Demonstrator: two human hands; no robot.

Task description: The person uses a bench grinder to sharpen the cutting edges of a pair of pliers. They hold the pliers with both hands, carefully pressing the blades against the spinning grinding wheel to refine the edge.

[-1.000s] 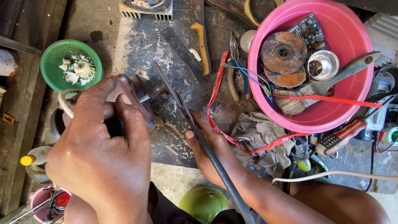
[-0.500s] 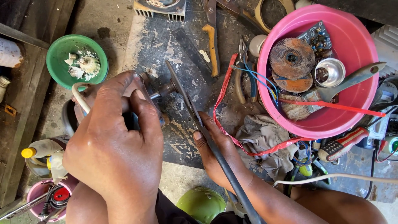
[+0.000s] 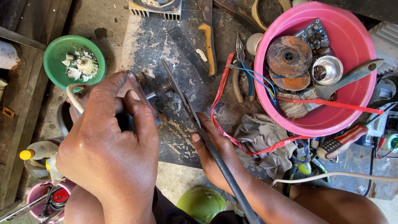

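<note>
My left hand point(image 3: 107, 153) is closed around a small motor-like tool whose metal shaft point(image 3: 162, 88) sticks out to the right. A thin dark disc or blade point(image 3: 179, 92), seen edge-on, sits at the shaft's end. From there a long dark rod point(image 3: 226, 174) runs down toward me. My right hand point(image 3: 215, 155) rests on the worn dark work surface point(image 3: 182, 124), fingers wrapped about the rod and thumb beside it. A pale cord loop point(image 3: 74, 99) curls out behind my left hand.
A pink basin point(image 3: 352, 112) at the right holds rusty discs, a circuit board, a metal cup, a brush and a wrench. A green bowl point(image 3: 58, 54) with white bits sits at far left. Pliers point(image 3: 240, 79), a yellow-handled tool point(image 3: 209, 45), red strap point(image 3: 219, 103), rag point(image 3: 265, 137), yellow-capped bottle point(image 3: 35, 151).
The view has drifted, so everything sits lower and further right in frame. My left hand keeps its grip on the tool and my right hand stays on the rod.
</note>
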